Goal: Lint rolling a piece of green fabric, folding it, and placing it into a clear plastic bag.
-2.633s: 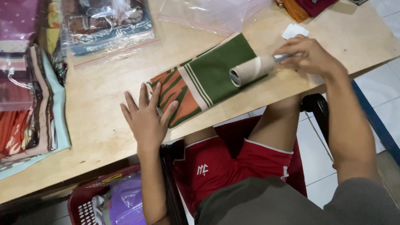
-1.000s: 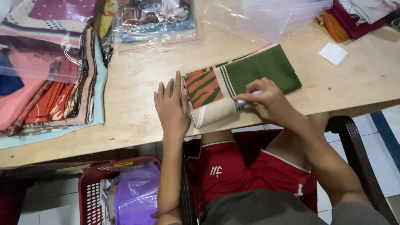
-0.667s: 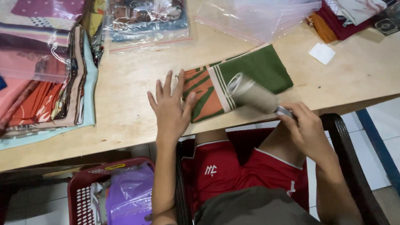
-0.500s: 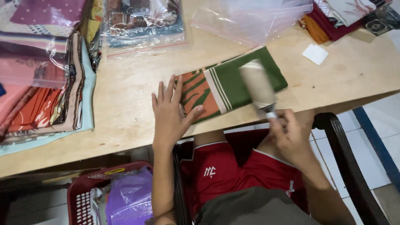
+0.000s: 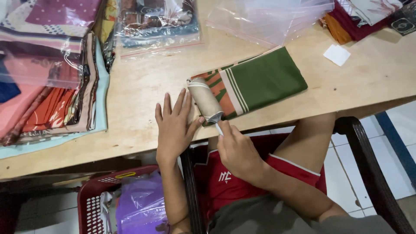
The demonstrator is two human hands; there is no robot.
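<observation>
Fingers, right hand point(image 5: 237, 149): curled shut around the white handle of a lint roller point(image 5: 205, 100), handle mostly hidden inside the grip.
Fingers, left hand point(image 5: 174, 125): spread open and flat, palm down on the table point(image 5: 143, 99), thumb just beside the roller's lower end, holding nothing.
Lint roller: beige paper drum lying tilted across the left end of the folded cloth point(image 5: 253, 82), touching it.
Folded cloth: green with cream stripes and an orange patterned end, flat near the table's front edge.
Left of table: stack of folded fabrics point(image 5: 47, 82), some in clear bags.
Back of table: bagged patterned cloth point(image 5: 158, 19); empty clear plastic bags point(image 5: 271, 19); white paper square point(image 5: 337, 54).
Below table: red basket point(image 5: 97, 201) with a purple plastic bag point(image 5: 141, 203); dark chair arm point(image 5: 366, 160).
</observation>
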